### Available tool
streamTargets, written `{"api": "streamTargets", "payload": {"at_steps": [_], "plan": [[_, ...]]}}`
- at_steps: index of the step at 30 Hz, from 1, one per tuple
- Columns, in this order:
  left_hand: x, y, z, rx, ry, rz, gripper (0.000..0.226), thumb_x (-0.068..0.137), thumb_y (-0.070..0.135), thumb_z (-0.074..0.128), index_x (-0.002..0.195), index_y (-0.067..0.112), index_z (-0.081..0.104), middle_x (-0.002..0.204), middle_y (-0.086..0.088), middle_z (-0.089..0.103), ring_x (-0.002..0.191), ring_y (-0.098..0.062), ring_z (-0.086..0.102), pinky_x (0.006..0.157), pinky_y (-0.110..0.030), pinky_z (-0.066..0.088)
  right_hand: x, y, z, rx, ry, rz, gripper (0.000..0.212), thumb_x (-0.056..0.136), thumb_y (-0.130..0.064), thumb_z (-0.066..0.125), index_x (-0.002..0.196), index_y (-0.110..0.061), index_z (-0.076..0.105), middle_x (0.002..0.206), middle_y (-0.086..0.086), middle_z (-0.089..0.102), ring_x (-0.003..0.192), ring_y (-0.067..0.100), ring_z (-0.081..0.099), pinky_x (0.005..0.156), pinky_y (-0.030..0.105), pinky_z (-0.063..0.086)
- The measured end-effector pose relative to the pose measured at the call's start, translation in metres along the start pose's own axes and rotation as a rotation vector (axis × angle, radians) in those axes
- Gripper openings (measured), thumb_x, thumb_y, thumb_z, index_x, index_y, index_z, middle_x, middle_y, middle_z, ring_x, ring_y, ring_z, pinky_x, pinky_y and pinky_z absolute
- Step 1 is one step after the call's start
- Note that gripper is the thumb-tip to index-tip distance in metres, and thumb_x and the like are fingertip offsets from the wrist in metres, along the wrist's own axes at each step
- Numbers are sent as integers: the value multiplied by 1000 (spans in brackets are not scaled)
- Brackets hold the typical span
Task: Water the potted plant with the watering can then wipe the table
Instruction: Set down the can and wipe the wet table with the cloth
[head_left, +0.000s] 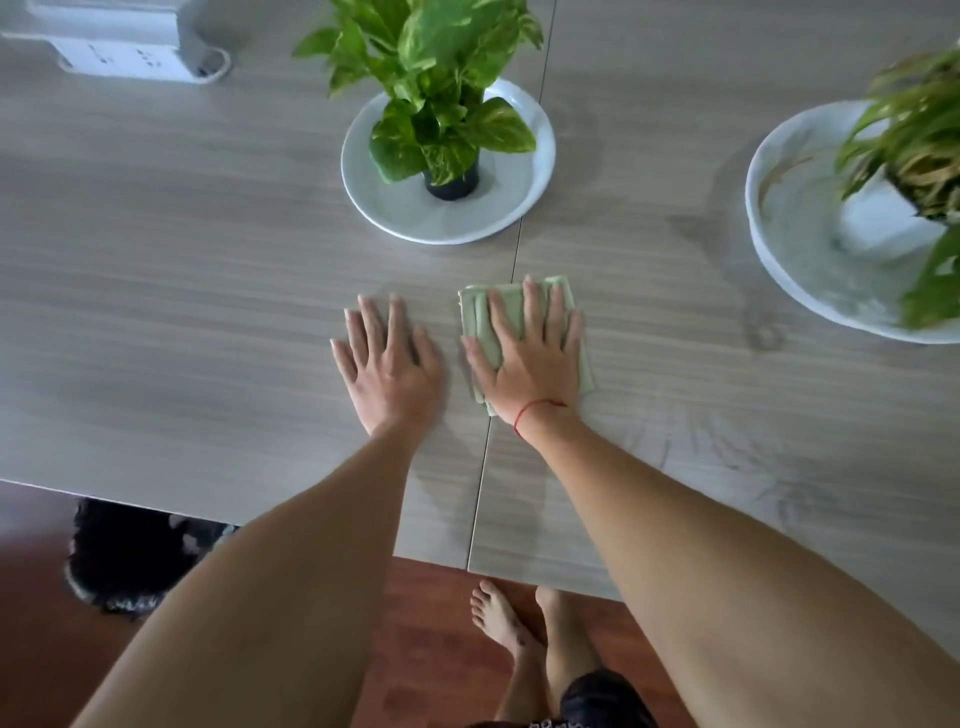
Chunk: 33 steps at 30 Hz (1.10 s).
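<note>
- The second plant (904, 145) by the tabletop's right edge is blurry and cut off by the frame — only part of its white dish (795, 249) shows, and its pot is hard to make out.
- At the far left corner there's a pale box-like thing (119, 41), cropped at the top, can't tell what it is.
- Under the near edge, on the left, a dark fuzzy shape (124, 556) sits on the floor; too murky to identify.
- The cloth (480, 322) is mostly hidden under the right hand (530, 358) — just folded light-green edges peek out around the fingers (531, 306) and the wrist.
- Right hand lies flat, palm down, fingers spread and pressing the cloth onto the tabletop (182, 312), not curled around it. A red string (535, 408) is around that wrist.
- Left hand (389, 364) is just beside it, palm flat on the bare tabletop, fingers straight and spread, holding nothing.
- Both arms stretch forward over the near edge, roughly mid-tabletop, either side of the seam (498, 395).
- The potted plant (436, 88) stands upright in a dark pot (452, 182) on a white saucer (395, 208), beyond the hands toward the far edge, apart from the cloth.
- Faint wet-looking streaks show near the right forearm.
</note>
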<state>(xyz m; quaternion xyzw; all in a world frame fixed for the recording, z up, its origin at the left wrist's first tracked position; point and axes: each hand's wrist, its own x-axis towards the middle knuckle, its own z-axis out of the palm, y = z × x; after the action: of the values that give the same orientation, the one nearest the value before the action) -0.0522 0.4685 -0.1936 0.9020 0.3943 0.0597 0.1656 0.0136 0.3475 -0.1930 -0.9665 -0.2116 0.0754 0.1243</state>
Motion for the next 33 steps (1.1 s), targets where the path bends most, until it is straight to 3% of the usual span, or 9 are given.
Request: {"api": "streamTargets", "payload": {"at_steps": [6,11,13,16,19,24,29,33], "plan": [[-2,0,-4,-19,-35,-17,54,99,42,21,153,35,16,163,4,4,150,-13,-5,121,-43,-5,-42,35,-5,-37,35,-234,54,89,-49,30,141,-36,34,156,4,24,145,33,16,115,51,14],[-1,1,1,-18,-9,-19,54,99,41,23,153,34,18,163,4,5,150,-13,-5,121,-42,-6,11,50,-22,-52,28,97,64,83,-49,11,145,-35,22,159,3,11,147,32,5,118,52,8],[1,-1,2,-9,10,-17,54,99,40,24,152,33,19,163,3,7,150,-14,-4,121,-42,-6,35,32,-20,-34,41,132,60,87,-46,17,145,-34,22,159,5,8,146,33,1,118,53,5],[2,-3,4,-10,13,-6,53,100,37,23,153,32,21,163,3,8,150,-15,-3,121,-42,-7,44,-1,-8,14,13,26,54,91,-42,32,144,-34,27,159,6,8,146,34,0,118,55,3],[4,-4,0,-24,-5,28,53,100,31,25,153,30,22,163,2,8,150,-16,-1,121,-42,-6,9,-18,1,11,6,-121,61,85,-49,23,143,-34,31,158,4,16,146,34,8,118,54,6],[-23,-5,-7,-83,-37,72,56,98,31,27,153,19,24,162,3,12,150,-15,1,122,-39,-4,-62,49,-7,-37,1,-288,53,87,-45,34,140,-36,37,155,-2,27,145,26,19,116,49,19],[-31,0,-3,-52,-10,53,57,99,34,27,154,22,21,162,4,10,150,-16,0,121,-42,-4,-25,118,-36,-88,-10,26,61,84,-52,13,143,-41,24,159,-2,13,147,27,8,118,50,13],[-30,0,0,-47,-14,76,55,99,37,26,153,28,21,162,3,9,150,-16,-2,121,-42,-6,-10,85,-28,-67,1,131,54,94,-48,24,146,-36,18,160,3,3,146,33,-1,118,54,3]]}}
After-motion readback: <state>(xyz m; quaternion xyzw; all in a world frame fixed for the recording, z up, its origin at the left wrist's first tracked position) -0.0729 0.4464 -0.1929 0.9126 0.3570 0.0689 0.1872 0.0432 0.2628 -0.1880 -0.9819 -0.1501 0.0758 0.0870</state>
